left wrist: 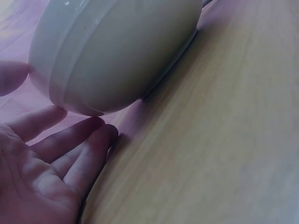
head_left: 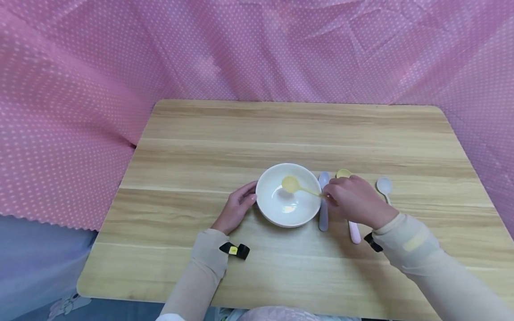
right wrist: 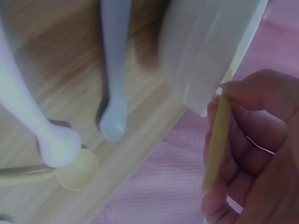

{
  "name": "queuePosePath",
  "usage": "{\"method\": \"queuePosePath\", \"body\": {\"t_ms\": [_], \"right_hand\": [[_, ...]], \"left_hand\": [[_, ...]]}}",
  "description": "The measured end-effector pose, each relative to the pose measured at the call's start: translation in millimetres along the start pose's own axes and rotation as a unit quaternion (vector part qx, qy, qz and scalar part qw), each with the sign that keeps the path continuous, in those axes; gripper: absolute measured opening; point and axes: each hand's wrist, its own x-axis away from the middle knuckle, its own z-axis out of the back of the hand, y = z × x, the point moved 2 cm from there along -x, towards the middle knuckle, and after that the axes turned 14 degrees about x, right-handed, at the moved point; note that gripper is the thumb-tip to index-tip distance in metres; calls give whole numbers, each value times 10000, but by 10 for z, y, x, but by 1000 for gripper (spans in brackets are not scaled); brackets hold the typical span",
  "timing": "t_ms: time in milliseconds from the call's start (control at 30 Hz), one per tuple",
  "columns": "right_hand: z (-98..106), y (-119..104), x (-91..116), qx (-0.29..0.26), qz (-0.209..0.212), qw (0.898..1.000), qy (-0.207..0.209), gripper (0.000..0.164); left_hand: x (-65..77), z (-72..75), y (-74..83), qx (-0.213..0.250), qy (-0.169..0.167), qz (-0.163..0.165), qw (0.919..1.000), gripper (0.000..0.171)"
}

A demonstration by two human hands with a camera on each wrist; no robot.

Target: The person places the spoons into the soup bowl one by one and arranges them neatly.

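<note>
A glossy white bowl (head_left: 277,214) stands on the wooden table. My left hand (head_left: 236,208) is at the bowl's left side; its fingertips (left wrist: 96,122) touch the outer wall, and the thumb lies near the rim. Between thumb and fingers, my right hand (head_left: 357,200) pinches the handle of a yellow spoon (head_left: 290,184). The head of that spoon is over the inside of the bowl, and its handle crosses the right rim. In the right wrist view the yellow handle (right wrist: 218,140) runs across the curled fingers.
Right of the bowl lies a lavender spoon (head_left: 323,218). Beneath the right hand lie a second yellow spoon (head_left: 343,173) and a pink-handled spoon (head_left: 354,232), both partly hidden. Further right is a pale spoon (head_left: 384,185). A pink dotted cloth (head_left: 241,49) hangs behind the table (head_left: 192,156).
</note>
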Motion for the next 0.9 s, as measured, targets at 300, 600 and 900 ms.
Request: {"method": "queuePosePath", "body": {"t_ms": [300, 600, 900], "right_hand": [[45, -11, -70, 272, 221, 9994, 9, 23], [30, -74, -134, 560, 368, 9976, 144, 11], [51, -121, -221, 610, 436, 9972, 51, 11]], "left_hand": [[32, -35, 67, 10, 5, -118, 9999, 45], [22, -16, 46, 54, 15, -66, 10000, 45], [104, -96, 294, -147, -9, 40, 9999, 45]]}}
